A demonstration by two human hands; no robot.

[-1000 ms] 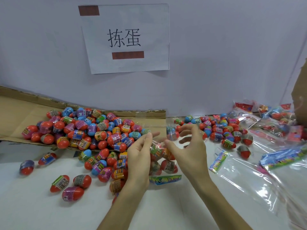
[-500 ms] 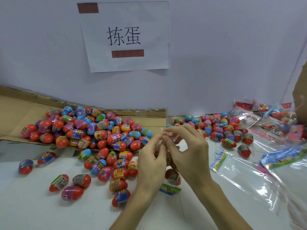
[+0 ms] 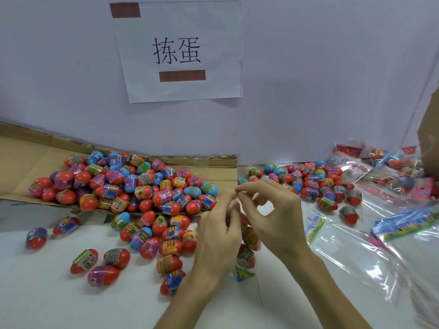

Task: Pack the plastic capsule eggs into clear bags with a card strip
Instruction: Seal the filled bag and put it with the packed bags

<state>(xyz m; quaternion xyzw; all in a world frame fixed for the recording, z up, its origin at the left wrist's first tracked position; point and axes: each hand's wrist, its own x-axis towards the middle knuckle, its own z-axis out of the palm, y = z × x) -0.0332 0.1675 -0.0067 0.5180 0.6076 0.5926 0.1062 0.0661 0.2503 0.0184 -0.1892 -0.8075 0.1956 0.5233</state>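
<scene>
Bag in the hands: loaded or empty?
Loaded: eggs and a card strip show inside the bag hanging between left hand and right hand.

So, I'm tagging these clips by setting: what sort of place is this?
Probably a small hand-packing workstation: a heap of red-based plastic capsule eggs on flattened brown cardboard, a stack of clear plastic bags, and a white paper sign on the wall.

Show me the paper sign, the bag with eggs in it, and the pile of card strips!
paper sign (image 3: 178, 52): head view, middle of the sheet, on the printed characters.
filled clear bag (image 3: 248, 236): head view, its bulging middle, over an egg inside.
pile of card strips (image 3: 407, 225): head view, middle of the top strip.
</scene>
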